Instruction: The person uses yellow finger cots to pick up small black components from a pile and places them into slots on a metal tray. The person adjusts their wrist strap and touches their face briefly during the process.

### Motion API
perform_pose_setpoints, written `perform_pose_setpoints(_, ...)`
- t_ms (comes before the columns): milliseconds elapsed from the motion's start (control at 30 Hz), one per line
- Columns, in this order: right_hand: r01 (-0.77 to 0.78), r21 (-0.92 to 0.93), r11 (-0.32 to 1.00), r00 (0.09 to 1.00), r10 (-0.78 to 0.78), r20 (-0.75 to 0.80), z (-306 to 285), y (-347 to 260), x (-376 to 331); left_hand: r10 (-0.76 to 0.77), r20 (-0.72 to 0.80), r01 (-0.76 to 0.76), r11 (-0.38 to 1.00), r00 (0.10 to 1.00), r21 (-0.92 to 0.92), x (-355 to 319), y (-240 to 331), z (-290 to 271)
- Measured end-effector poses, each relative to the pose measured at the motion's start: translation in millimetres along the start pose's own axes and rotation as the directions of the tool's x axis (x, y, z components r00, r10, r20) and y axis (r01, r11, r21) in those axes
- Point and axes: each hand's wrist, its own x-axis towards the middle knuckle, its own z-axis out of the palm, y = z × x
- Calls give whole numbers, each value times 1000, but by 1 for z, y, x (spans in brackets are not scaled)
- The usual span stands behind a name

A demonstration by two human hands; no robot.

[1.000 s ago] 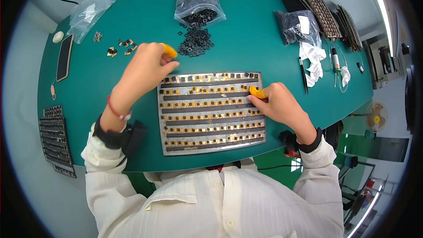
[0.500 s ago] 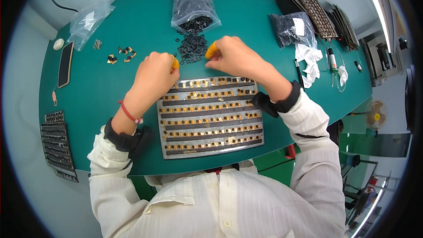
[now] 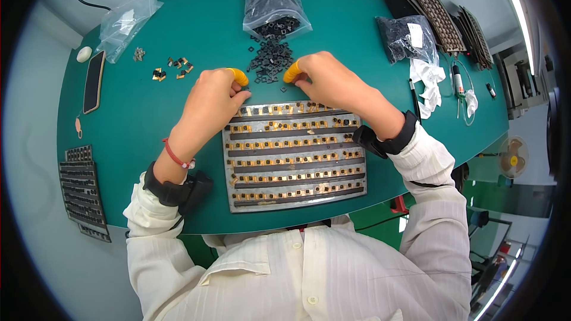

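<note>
A grey metal tray (image 3: 295, 197) with rows of small gold and black parts lies in front of me on the green table. My left hand (image 3: 211, 101) hovers at the tray's top left corner, its fingers curled and an orange cot on the forefinger. My right hand (image 3: 327, 80), also with an orange cot, rests beyond the tray's top edge, with its fingertips at the near side of a loose pile of small black parts (image 3: 270, 58). One black part (image 3: 284, 89) lies just under those fingertips. Whether either hand pinches a part is hidden by the fingers.
An opened bag of black parts (image 3: 272, 0) lies behind the pile, and a second bag (image 3: 407, 35) sits at the right. Black slotted trays (image 3: 83, 193) are at the left edge and at the far right (image 3: 437, 9). A phone (image 3: 93, 81), several loose gold parts (image 3: 172, 68) and white cloth (image 3: 429, 80) are also on the table.
My right hand left the tray's right side and moved up and left to the pile of black parts. My left hand dropped slightly toward the tray's top left corner.
</note>
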Motion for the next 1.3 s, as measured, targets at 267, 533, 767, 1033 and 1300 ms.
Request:
perform_pose_setpoints(267,-118,83,989,993,120,-16,13,-18,5,126,-47,-111,965,991,238,3,5,7)
perform_pose_setpoints(533,-239,136,961,970,242,-5,10,-28,3,155,74,-162,981,985,108,-24,4,-25)
perform_pose_setpoints(767,-76,55,996,993,80,-83,6,-26,-10,157,147,-181,969,977,167,-51,6,-21)
perform_pose_setpoints(1033,-70,-42,997,980,61,-190,-48,-18,-98,228,43,-229,913,973,336,-68,6,-5)
perform_pose_setpoints(1300,-153,-6,988,975,150,-163,-19,14,-141,57,246,-146,921,967,360,-71,24,-8)
